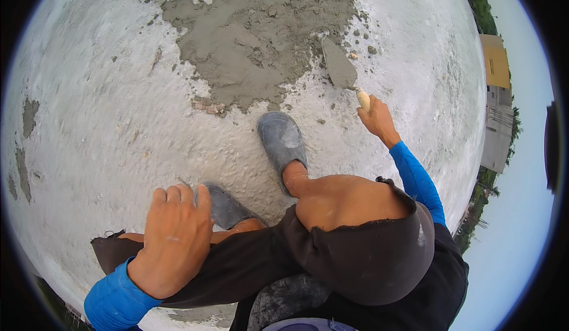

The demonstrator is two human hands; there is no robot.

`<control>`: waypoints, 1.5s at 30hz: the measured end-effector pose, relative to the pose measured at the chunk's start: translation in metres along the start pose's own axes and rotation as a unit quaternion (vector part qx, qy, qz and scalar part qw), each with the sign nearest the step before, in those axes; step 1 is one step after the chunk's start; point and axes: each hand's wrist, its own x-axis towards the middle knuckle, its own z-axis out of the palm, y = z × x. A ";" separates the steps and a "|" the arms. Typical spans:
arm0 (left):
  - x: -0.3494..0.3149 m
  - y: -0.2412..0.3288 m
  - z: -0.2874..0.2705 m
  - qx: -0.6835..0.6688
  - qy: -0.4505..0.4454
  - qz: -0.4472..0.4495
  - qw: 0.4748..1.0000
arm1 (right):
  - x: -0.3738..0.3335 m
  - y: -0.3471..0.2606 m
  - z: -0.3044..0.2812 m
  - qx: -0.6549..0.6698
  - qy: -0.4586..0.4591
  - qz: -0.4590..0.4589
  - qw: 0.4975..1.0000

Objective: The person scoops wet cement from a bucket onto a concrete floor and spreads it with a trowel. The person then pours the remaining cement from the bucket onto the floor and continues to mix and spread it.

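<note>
At the right, my right hand grips the pale wooden handle of a trowel. Its grey, mortar-smeared blade lies low over the ground beside the right edge of a patch of wet mortar. Loose crumbs of mortar lie around the blade. My left hand rests over my left leg, back upward and holding nothing that shows. Its fingers are loosely bent, the index finger a little apart, and the tips are partly hidden.
My feet in grey rubber clogs stand just short of the mortar. Pale, rough, dusty ground spreads around. Thin dried mortar smears mark the far left. Beyond the ground's right edge are a yellow-topped building, greenery and sky.
</note>
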 end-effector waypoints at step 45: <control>0.015 -0.013 0.005 0.014 -0.016 -0.025 0.999 | 0.181 -0.252 -0.009 0.037 0.059 -0.063 0.996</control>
